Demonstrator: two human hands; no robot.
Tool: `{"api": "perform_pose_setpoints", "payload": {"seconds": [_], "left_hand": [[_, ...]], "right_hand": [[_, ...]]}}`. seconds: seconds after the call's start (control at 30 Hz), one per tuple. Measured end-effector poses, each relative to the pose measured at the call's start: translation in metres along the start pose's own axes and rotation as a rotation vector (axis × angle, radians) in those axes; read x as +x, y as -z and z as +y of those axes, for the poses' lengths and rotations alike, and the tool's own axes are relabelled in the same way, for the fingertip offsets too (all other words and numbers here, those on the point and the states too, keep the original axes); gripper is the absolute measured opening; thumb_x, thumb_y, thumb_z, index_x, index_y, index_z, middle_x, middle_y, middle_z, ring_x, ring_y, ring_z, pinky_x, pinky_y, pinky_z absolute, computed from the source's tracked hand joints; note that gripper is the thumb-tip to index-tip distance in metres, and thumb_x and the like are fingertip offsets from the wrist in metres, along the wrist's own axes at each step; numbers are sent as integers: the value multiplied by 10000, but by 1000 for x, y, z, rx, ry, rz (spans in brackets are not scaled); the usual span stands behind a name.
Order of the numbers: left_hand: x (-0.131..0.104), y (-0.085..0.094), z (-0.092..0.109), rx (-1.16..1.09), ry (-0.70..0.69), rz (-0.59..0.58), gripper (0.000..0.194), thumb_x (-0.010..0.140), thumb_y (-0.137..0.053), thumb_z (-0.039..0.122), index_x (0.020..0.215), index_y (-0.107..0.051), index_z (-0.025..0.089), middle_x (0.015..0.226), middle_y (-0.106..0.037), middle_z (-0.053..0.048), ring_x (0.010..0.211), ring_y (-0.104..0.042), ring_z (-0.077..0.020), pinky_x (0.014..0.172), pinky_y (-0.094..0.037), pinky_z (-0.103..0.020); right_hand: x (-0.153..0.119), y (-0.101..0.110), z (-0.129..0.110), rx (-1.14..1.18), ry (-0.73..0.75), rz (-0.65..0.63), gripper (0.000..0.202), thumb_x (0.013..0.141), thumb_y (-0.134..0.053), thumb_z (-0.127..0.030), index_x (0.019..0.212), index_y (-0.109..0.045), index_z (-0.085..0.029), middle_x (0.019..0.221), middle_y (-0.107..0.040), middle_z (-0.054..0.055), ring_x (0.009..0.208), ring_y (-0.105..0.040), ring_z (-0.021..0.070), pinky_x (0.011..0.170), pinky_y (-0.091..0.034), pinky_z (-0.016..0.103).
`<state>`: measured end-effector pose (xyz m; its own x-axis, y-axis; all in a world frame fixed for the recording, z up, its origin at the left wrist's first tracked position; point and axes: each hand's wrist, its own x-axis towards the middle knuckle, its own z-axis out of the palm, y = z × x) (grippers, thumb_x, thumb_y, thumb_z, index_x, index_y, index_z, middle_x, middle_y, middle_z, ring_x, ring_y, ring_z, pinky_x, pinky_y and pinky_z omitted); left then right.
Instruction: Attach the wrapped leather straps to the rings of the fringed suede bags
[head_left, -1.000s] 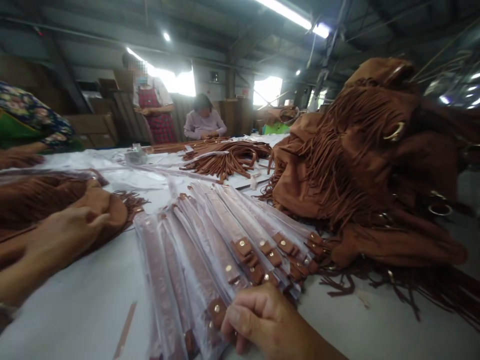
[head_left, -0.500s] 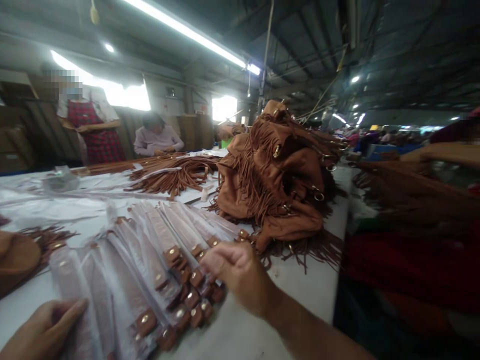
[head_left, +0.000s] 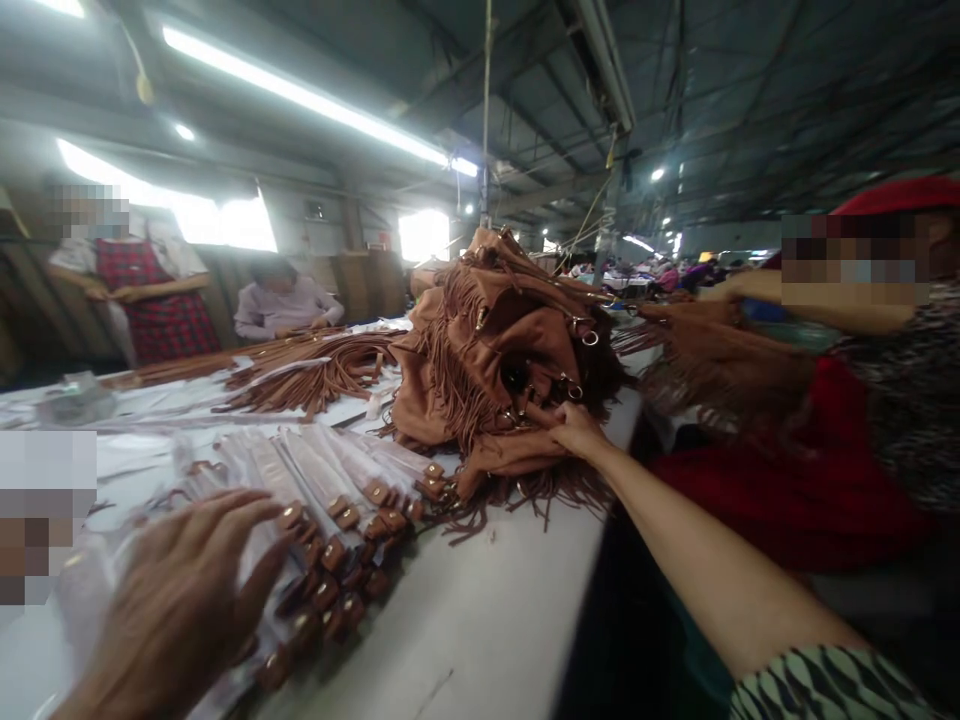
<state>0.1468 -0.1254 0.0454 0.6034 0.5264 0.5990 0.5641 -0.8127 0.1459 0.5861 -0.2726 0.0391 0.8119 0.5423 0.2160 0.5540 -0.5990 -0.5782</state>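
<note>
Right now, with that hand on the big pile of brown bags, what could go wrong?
The right hand seems to grip a bag low in the pile, so a pull might make others slide. The pile sits close to the table's edge, so one could drop off. And the rings might snag on the fringe.

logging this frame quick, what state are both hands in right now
Left hand: open over the plastic-wrapped straps, contact unclear.
Right hand: closed, gripping part of the brown fringed bags.
</note>
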Motion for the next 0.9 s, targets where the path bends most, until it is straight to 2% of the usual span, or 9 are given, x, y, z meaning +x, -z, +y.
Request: {"api": "perform_pose_setpoints", "payload": {"seconds": [0.07, 0.1, 0.23, 0.3, 0.43, 0.57, 0.67, 0.77, 0.9], "left_hand": [[22, -9, 41, 43, -134, 5, 276, 824, -428, 373, 995, -542, 189, 1069, -577, -115, 1033, -493, -316, 891, -360, -475], [31, -16, 60, 24, -161, -36, 274, 833, -421, 355, 1002, -544, 178, 1063, -579, -120, 1012, -505, -304, 870, -379, -464], [63, -57, 109, -321, -16, -382, 297, 849, -411, 375, 968, -552, 141, 861, -621, -91, 748, -581, -219, 676, -465, -359], [84, -81, 124, -474, -6, -400, 337, 851, -425, 370, 1044, -549, 124, 925, -628, -103, 818, -588, -212, 737, -470, -358], [143, -124, 150, -597, -118, -346, 368, 862, -434, 307, 1186, -531, 160, 1167, -574, -97, 1096, -504, -218, 973, -370, -386], [194, -160, 163, -724, -171, -364, 379, 874, -383, 221, 1203, -539, 117, 1205, -571, -94, 1095, -531, -190, 980, -395, -314], [209, -182, 161, -789, -197, -375, 393, 869, -396, 218, 1232, -522, 133, 1213, -570, -69, 1103, -532, -189, 982, -404, -310], [213, -191, 152, -817, -216, -383, 406, 863, -412, 222, 1253, -505, 155, 1256, -537, -48, 1156, -493, -188, 1023, -363, -307], [216, -191, 144, -841, -250, -404, 424, 853, -432, 213, 1272, -486, 172, 1297, -499, -20, 1178, -472, -161, 1048, -315, -251]], "right_hand": [[1, 6, -2, 7, 45, -34, 173, 806, -609, -270, 884, -590, -118, 892, -586, 39, 778, -562, 142, 684, -476, 294], [2, 9, -3, 18, 57, -49, 164, 842, -571, -277, 877, -588, -118, 875, -588, 29, 766, -564, 135, 675, -482, 290], [2, 20, -13, 108, 69, -122, 170, 847, -566, -275, 855, -588, -107, 723, -572, -5, 565, -533, 82, 511, -460, 210], [4, 25, -23, 163, 87, -153, 120, 771, -627, -220, 798, -598, -106, 607, -539, -27, 439, -469, 55, 414, -402, 175], [9, 36, -40, 261, 127, -195, 71, 598, -638, -96, 633, -582, -122, 451, -463, -58, 318, -382, 40, 313, -302, 153], [8, 46, -40, 361, 104, -242, 76, 545, -552, -75, 603, -560, -123, 430, -457, -61, 298, -356, 33, 278, -270, 140], [-2, 51, -35, 431, 70, -270, 117, 514, -527, -95, 624, -558, -122, 450, -450, -62, 311, -341, 29, 269, -269, 139], [-16, 55, -34, 514, 19, -263, 169, 493, -532, -127, 661, -556, -125, 483, -450, -59, 331, -328, 27, 265, -249, 134], [-32, 69, -38, 616, -77, -245, 230, 443, -575, -159, 670, -559, -126, 523, -477, -44, 350, -333, 24, 273, -226, 129]]}}
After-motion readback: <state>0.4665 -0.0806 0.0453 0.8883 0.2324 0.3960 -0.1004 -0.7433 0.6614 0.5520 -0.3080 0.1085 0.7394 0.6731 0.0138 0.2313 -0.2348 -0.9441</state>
